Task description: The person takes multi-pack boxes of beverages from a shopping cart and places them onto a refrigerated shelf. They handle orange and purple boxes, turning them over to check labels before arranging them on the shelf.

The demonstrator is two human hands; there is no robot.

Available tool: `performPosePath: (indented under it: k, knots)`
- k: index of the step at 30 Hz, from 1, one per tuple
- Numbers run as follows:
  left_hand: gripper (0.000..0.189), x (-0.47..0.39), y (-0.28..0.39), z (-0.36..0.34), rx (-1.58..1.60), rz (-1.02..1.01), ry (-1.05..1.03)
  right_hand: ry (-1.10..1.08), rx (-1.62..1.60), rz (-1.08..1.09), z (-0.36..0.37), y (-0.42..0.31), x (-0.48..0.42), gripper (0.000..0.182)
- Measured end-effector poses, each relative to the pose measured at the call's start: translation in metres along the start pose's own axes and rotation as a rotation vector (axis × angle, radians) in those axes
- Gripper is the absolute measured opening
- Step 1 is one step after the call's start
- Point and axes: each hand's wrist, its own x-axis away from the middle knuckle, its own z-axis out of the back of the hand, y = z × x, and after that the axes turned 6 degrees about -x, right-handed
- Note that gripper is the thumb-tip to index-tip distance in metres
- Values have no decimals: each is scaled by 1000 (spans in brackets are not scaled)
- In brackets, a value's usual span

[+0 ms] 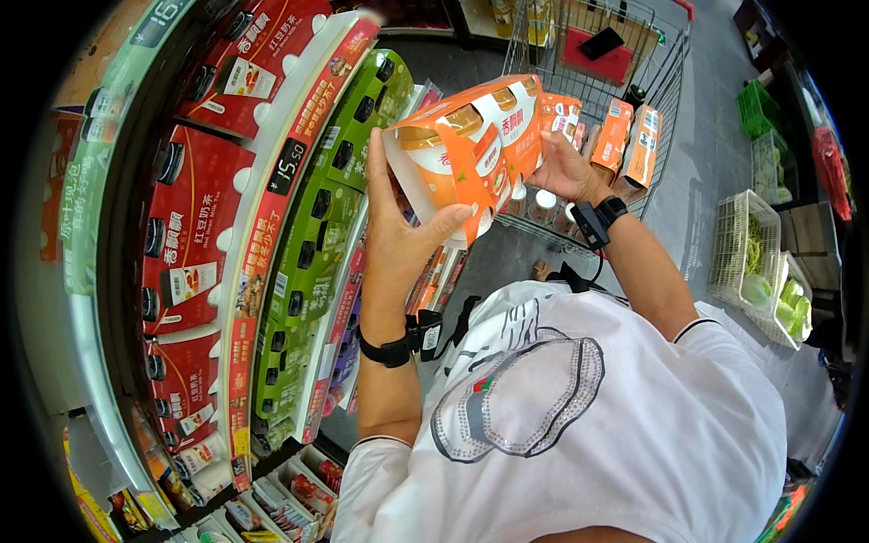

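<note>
Both hands hold an orange and white cardboard multipack of milk tea cups [475, 142] in front of the chest. My left hand [407, 224] grips its near left end, thumb on the front and fingers along the side. At the pack's right end, my right hand [567, 163] holds on, with part of it hidden behind the pack. Cups show through the carton's cut-outs. Just beyond my right hand, more orange cartons [613, 136] stand in a wire shopping cart [669, 102], with lidded jars [545, 203] near its lower side.
Shelves on the left hold red milk tea packs [193, 231] and green packs [312, 251], behind a shelf edge with price tags [285, 166]. Small packets lie in trays [292, 499] low down. A dark phone-like object [601, 43] lies in the cart. White crates [745, 244] of vegetables stand right.
</note>
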Motion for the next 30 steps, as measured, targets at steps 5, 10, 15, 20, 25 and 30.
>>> performPosePath:
  k: [5, 10, 15, 20, 25, 30]
  knots:
    - [125, -5, -9, 0, -352, -82, 7, -16, -63, -15, -1, 18, -2, 62]
    - [125, -5, -4, -3, -475, -184, 24, -16, -98, -52, 4, 26, -6, 65]
    - [114, -8, -7, -3, -122, -72, 46, 1, -69, 14, -13, 19, -3, 62]
    - [87, -14, -26, 10, 34, 18, 131, 69, 108, 179, -38, -10, 8, 58]
    - [64, -22, -69, 18, 283, 120, 192, 92, 456, 347, -109, -29, 28, 69]
    - [64, -37, -92, 6, 573, 130, 123, 195, 612, 473, -151, -23, 46, 83]
